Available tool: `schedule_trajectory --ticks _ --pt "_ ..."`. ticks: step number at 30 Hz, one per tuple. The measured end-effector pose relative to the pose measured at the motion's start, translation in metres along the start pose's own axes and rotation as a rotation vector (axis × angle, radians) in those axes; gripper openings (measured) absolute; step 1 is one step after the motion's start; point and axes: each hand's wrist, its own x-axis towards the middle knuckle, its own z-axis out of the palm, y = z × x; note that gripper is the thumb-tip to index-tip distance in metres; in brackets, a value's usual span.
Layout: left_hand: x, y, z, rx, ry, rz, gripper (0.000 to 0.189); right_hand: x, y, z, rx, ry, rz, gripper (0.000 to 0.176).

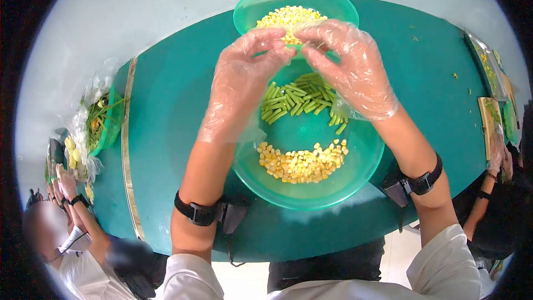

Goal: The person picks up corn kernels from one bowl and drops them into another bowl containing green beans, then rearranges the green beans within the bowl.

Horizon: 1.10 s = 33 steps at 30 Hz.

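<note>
Both my hands wear clear plastic gloves and meet near the front rim of the far green bowl (242, 6), which holds corn kernels (288, 18). My left hand (250, 69) has its fingers curled inward, thumb towards the right hand. My right hand (352, 58) is bent in a pinch, its fingertips close to the left ones. Whatever sits between the fingertips is too small to make out. Below my hands stands a larger green bowl (305, 197), with cut green bean pieces (302, 97) at its far side and corn kernels (302, 164) at its near side.
The bowls stand on a green table (166, 133) with a metal edge strip (126, 150). At left, a green basket (114, 119) holds stems and plastic, near a co-worker's gloved hands (66, 183). On the right lie a cutting board (489, 119), a tray (486, 69) and another person's hands (499, 158).
</note>
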Motion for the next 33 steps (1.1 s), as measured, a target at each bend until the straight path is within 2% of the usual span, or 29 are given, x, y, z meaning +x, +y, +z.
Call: schedule_trajectory --ticks 3,6,9,12,14,18,21,24,27,29,33 --pt "0.000 0.005 0.002 -0.096 0.021 -0.005 0.034 0.001 -0.003 0.001 -0.004 -0.033 -0.067 0.018" --pt "-0.001 0.007 0.001 -0.172 0.003 -0.047 0.035 0.002 -0.004 0.003 -0.006 -0.010 -0.049 0.015" --pt "-0.001 0.003 0.001 -0.199 -0.026 -0.077 0.035 0.001 -0.006 0.000 -0.010 -0.072 0.005 0.013" --pt "-0.002 0.009 0.002 -0.207 -0.045 -0.085 0.034 0.000 0.000 0.003 0.047 -0.009 0.003 0.011" --pt "-0.003 0.010 0.004 -0.248 -0.049 -0.087 0.033 0.001 -0.002 0.001 0.075 -0.039 0.122 0.011" --pt "-0.004 0.012 0.004 -0.205 -0.093 -0.035 0.030 0.002 -0.003 0.000 0.242 -0.076 0.274 0.011" --pt "-0.003 0.007 0.004 -0.176 -0.078 0.030 0.029 -0.001 0.005 0.003 0.126 -0.022 0.202 0.008" --pt "0.000 0.000 0.004 -0.119 0.006 0.108 0.027 -0.001 0.009 0.001 0.027 0.096 0.234 0.009" --pt "0.001 0.001 0.004 0.053 0.073 0.114 0.023 0.000 0.002 -0.002 -0.006 -0.004 0.288 0.012" --pt "0.002 -0.003 0.003 0.267 0.046 0.148 0.021 -0.001 0.002 -0.001 -0.066 -0.186 0.145 0.016" --pt "0.001 -0.004 0.005 0.221 0.110 0.240 0.028 -0.014 0.007 0.012 -0.149 -0.444 -0.113 0.021"
